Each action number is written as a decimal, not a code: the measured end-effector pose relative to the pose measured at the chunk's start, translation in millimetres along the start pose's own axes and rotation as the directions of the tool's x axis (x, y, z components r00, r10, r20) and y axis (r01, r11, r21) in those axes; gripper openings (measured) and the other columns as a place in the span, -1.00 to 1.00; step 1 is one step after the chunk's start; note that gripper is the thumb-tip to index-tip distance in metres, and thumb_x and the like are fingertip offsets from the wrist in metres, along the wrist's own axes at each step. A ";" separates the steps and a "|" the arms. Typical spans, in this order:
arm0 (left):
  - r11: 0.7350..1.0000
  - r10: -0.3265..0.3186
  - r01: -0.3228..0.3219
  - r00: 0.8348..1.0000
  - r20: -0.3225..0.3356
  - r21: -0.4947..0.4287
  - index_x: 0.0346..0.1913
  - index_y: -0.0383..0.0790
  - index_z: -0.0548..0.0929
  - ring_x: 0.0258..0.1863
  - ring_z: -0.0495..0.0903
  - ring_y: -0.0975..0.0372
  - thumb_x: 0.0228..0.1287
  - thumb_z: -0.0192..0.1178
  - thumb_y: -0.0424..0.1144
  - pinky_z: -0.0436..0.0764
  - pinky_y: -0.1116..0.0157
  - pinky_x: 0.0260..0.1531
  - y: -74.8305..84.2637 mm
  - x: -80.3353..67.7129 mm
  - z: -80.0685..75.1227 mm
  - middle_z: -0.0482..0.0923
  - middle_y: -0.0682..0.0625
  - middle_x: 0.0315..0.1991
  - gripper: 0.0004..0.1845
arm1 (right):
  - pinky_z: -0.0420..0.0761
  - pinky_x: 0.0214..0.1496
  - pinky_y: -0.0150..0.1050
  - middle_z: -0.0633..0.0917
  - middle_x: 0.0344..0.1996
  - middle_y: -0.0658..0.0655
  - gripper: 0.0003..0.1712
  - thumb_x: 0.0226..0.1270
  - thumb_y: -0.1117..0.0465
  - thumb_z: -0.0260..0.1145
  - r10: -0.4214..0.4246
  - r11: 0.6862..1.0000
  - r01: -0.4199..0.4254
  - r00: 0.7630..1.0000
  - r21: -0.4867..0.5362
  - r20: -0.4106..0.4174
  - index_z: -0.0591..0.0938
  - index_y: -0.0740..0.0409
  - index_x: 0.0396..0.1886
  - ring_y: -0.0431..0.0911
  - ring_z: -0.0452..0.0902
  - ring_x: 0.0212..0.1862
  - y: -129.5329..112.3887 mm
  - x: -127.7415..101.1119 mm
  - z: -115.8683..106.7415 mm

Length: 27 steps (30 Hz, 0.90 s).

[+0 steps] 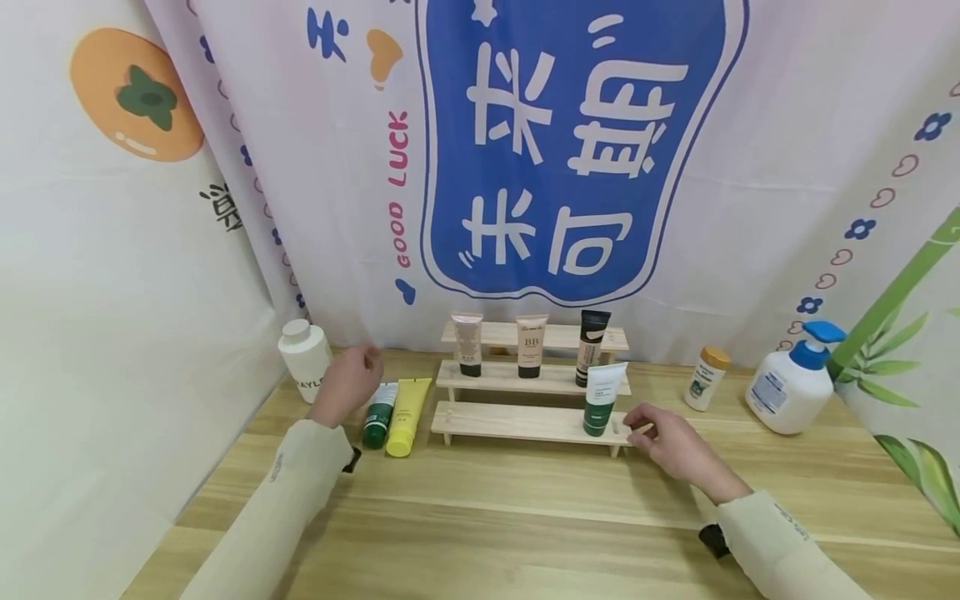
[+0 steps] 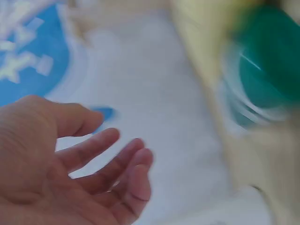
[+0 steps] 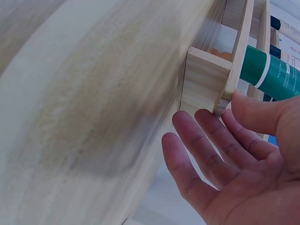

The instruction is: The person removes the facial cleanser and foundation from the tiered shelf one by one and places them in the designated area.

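Observation:
My left hand (image 1: 351, 379) hovers over the left side of the table with loosely bent fingers and nothing in them. Just to its right lie a green and white tube (image 1: 380, 414) and a yellow tube (image 1: 408, 417). A white bottle (image 1: 305, 357) stands on its other side. At the right end of the lowest step of a wooden tiered stand (image 1: 510, 419) is my right hand (image 1: 670, 439), its fingertips and thumb right at the plank's corner (image 3: 225, 101). A white tube with a green lower part (image 3: 276, 75) stands upright on that step, close to this hand.
The middle step holds a pinkish tube (image 1: 468, 343), a BB cream tube (image 1: 532, 346) and a black tube (image 1: 592, 346). On the right stand a small orange-capped bottle (image 1: 706, 379) and a blue-topped pump bottle (image 1: 791, 383). A printed cloth (image 1: 360, 208) hangs behind the table.

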State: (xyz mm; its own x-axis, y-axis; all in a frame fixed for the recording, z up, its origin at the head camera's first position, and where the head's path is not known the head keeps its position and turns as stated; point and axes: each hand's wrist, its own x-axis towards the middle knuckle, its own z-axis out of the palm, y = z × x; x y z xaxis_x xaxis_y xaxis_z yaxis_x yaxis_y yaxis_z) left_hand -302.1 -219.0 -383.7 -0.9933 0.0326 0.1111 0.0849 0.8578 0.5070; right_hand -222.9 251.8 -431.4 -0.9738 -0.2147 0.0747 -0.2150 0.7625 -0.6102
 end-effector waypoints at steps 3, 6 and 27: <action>0.990 0.130 -0.136 0.986 -0.109 -0.048 0.06 -0.33 0.53 -0.22 0.53 0.05 0.35 0.02 -0.30 0.55 0.11 -0.23 32.9 -14.5 -7.2 0.56 -0.17 -0.14 -0.71 | 0.58 -0.23 -0.15 0.63 -0.20 0.14 -0.78 0.23 0.38 0.30 -0.002 1.000 0.002 1.000 -0.003 -0.003 0.57 0.25 -0.12 -0.07 0.56 -0.26 0.0 -0.5 0.2; 0.947 0.298 -0.315 0.932 -0.207 -0.053 -0.02 -0.30 0.57 -0.24 0.53 0.11 0.26 0.14 -0.37 0.57 0.17 -0.24 68.5 -30.9 -9.5 0.57 -0.11 -0.19 -0.77 | 0.58 -0.23 -0.14 0.63 -0.20 0.14 -0.77 0.23 0.38 0.30 -0.003 1.000 0.003 1.000 -0.008 -0.005 0.56 0.26 -0.11 -0.07 0.56 -0.26 0.4 -0.7 0.3; 0.634 0.752 -0.773 0.603 -0.268 0.041 0.16 -0.12 0.52 -0.01 0.44 0.24 0.22 0.26 -0.24 0.45 0.34 0.00 213.1 -56.1 98.8 0.48 0.04 0.01 -0.57 | 0.59 -0.21 -0.15 0.63 -0.19 0.14 -0.78 0.24 0.39 0.29 -0.004 0.999 0.005 1.000 0.035 -0.011 0.56 0.26 -0.10 -0.08 0.57 -0.25 8.1 2.2 2.0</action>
State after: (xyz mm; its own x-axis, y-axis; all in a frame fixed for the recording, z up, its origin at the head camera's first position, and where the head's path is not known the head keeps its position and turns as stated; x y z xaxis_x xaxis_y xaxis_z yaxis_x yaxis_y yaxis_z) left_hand -236.1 12.7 -366.4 -0.5136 0.5271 0.6771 0.8179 0.5393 0.2006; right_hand -226.6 256.2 -437.7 -0.9736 -0.2113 0.0860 -0.2168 0.7397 -0.6371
